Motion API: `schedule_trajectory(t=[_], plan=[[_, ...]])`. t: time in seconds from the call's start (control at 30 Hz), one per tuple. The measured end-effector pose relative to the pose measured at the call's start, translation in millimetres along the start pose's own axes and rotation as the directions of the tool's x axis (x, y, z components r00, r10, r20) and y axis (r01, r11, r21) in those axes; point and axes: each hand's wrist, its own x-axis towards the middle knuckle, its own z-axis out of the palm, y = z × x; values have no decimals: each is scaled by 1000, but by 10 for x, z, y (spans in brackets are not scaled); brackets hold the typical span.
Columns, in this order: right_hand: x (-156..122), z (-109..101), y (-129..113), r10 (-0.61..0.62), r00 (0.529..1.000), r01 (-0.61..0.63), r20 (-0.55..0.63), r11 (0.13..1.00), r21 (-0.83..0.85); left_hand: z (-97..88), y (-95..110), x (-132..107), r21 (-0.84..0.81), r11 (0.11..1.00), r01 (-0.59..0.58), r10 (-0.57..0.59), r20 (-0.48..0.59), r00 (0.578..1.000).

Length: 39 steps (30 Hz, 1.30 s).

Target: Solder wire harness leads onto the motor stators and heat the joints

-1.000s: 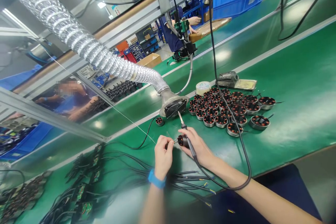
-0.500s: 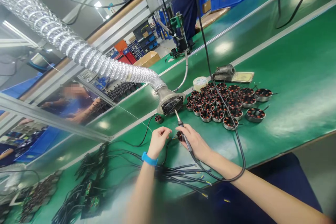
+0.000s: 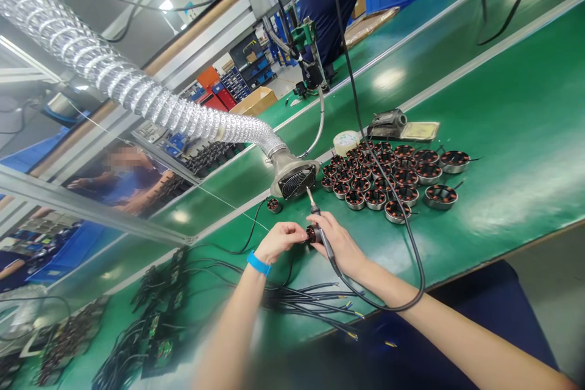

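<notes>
My right hand [image 3: 340, 242] is closed around a soldering iron [image 3: 325, 241], whose metal tip points up and away towards the fume hood. The same hand's fingers also steady a small round motor part [image 3: 312, 234] with dark and copper-coloured insides. My left hand [image 3: 278, 241], wearing a blue wristband [image 3: 259, 262], pinches at the left edge of that part; what lies between its fingertips is hidden. A thin pale wire [image 3: 237, 208] runs down from the upper left to the left hand. Beneath the hands lie several black cables [image 3: 297, 301] with stripped, coloured ends.
Several round motor parts [image 3: 375, 198] stand grouped at the right, near a tape roll [image 3: 346, 142] and a soldering iron stand [image 3: 387, 124]. A fume hood [image 3: 292, 175] on a silver duct [image 3: 183, 113] hangs ahead. The iron's cord [image 3: 414, 256] loops over my right forearm. Co-workers are beyond.
My left hand has moved right, so its fingertips now meet the motor part. My right hand still holds the iron, and the view has shifted slightly.
</notes>
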Motion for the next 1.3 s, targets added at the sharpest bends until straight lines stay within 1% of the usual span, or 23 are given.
schedule_trajectory(t=[0.13, 0.2, 0.27, 0.4, 0.53, 0.67, 0.77, 0.9, 1.0, 1.07, 1.17, 1.23, 1.3], plan=[[9, 9, -15, 0, 1000, 0, 17, 1000, -9, -70, -56, -76, -26, 1000, -7, 6, -28, 1000], [14, 22, -11, -1, 1000, 1, 18, 1000, -22, -79, -44, -94, -15, 1000, 2, -2, -14, 1000], [16, 33, -1, -2, 1000, 2, 13, 999, -32, -55, -5, -87, 20, 1000, 5, -5, 3, 1000], [7, 32, 15, 5, 1000, -4, 12, 1000, -31, 26, 81, -18, 128, 991, -29, 30, -4, 1000], [3, 14, 6, 18, 1000, -19, 20, 1000, 6, 35, 84, 51, 182, 982, -49, 38, 65, 997], [10, 1, -8, 30, 999, -32, 25, 998, 50, 1, 36, 68, 217, 965, -145, 122, 112, 986], [12, -2, -12, 36, 999, -37, 34, 998, 47, -33, 17, 38, 267, 945, -190, 170, 95, 981], [10, 0, -12, 26, 999, -27, 42, 999, 28, -99, -7, -24, 277, 948, -158, 159, 17, 987], [9, 2, -16, 9, 999, -10, 39, 1000, 14, -131, -18, -55, 296, 940, -170, 184, -22, 983], [8, 0, -22, 9, 1000, -9, 29, 1000, 10, -122, -5, -67, 353, 922, -157, 176, -20, 984], [9, -11, -34, 15, 1000, -15, 26, 1000, 10, -46, 38, -74, 471, 871, -139, 174, -31, 984], [8, -20, -40, 15, 999, -15, 31, 1000, -1, 34, 57, -73, 578, 802, -152, 224, -56, 973], [6, -24, -42, 15, 999, -15, 30, 1000, -21, 112, 60, -75, 685, 714, -145, 274, -82, 958]])
